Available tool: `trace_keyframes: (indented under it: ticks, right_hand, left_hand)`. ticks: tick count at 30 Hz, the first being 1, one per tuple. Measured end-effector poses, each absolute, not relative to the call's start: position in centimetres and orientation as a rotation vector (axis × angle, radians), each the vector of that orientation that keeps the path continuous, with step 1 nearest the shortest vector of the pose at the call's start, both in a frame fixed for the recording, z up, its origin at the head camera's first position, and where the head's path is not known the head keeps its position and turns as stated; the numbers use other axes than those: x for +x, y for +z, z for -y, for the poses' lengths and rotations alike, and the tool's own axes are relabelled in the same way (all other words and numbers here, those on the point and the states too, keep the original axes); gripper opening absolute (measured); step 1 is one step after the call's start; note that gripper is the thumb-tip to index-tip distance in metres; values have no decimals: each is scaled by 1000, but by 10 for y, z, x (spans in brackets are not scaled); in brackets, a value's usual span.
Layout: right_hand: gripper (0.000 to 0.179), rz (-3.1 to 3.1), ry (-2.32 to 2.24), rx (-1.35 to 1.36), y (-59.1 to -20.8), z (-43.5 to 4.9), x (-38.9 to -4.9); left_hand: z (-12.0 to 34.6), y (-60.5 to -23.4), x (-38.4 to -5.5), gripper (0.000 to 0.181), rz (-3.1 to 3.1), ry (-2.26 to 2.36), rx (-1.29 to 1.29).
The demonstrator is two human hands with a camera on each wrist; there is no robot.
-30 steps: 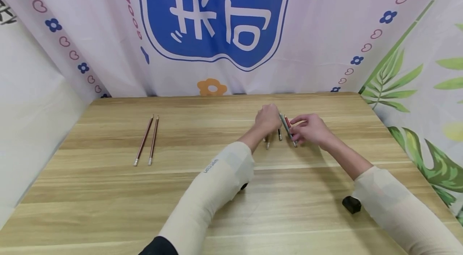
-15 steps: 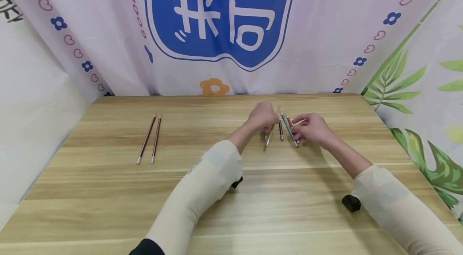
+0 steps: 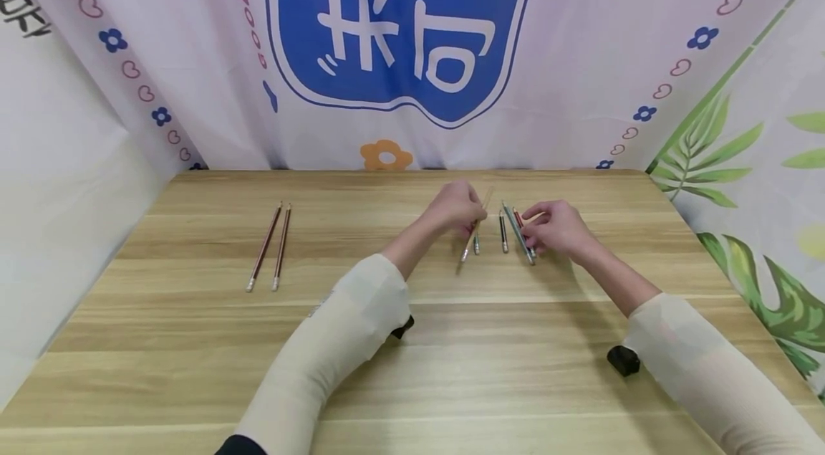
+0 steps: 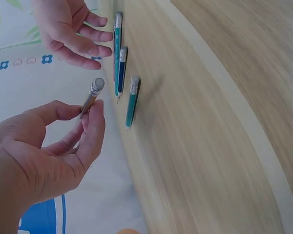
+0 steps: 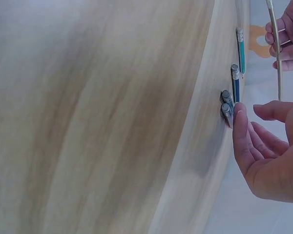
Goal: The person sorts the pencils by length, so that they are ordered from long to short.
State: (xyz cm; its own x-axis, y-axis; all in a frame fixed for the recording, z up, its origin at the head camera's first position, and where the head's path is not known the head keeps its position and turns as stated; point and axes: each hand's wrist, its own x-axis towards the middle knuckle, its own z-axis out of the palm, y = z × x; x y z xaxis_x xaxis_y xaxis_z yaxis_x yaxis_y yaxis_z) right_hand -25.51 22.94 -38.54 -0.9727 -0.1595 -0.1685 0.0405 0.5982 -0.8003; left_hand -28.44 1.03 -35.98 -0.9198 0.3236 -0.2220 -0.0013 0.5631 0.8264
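Observation:
My left hand (image 3: 454,208) pinches a gold-coloured pencil (image 5: 275,39) between thumb and fingers, its eraser end (image 4: 97,84) turned toward the near side. A green pencil (image 4: 131,105) lies on the table close by that hand. Further right lies a dark blue pencil (image 3: 504,233), and beside it a teal pencil (image 3: 518,231) and a red pencil (image 3: 518,216) lie close together. My right hand (image 3: 556,229) hovers at these two, its thumb and fingers apart and loosely bent, a fingertip (image 5: 240,111) right at their eraser ends. It holds nothing and partly hides the red pencil in the head view.
Two dark red pencils, one at the left (image 3: 264,247) and one just right of it (image 3: 282,247), lie nearly parallel on the left of the wooden table (image 3: 412,369). A printed curtain (image 3: 309,132) hangs along the table's back edge.
My left hand has moved left, drawing the gold-coloured pencil away from the others and uncovering the green one. The right hand has stayed nearly still, and the head view has shifted slightly.

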Motion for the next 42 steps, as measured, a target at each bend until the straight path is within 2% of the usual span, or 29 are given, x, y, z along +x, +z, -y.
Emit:
trace_keyframes:
  ticks: [5, 15, 42]
  right_hand:
    - [35, -2606, -1313, -97, -386, -228, -256]
    - [33, -2655, -1302, -117, -390, -225, -260]
    - [23, -2905, -957, -255, -397, -212, -273]
  left_hand:
    - [2, -363, -284, 3, -2429, 1348, 275]
    - [35, -364, -281, 5, -2292, 1534, 163]
    - [118, -361, -278, 29, -2269, 1600, 42]
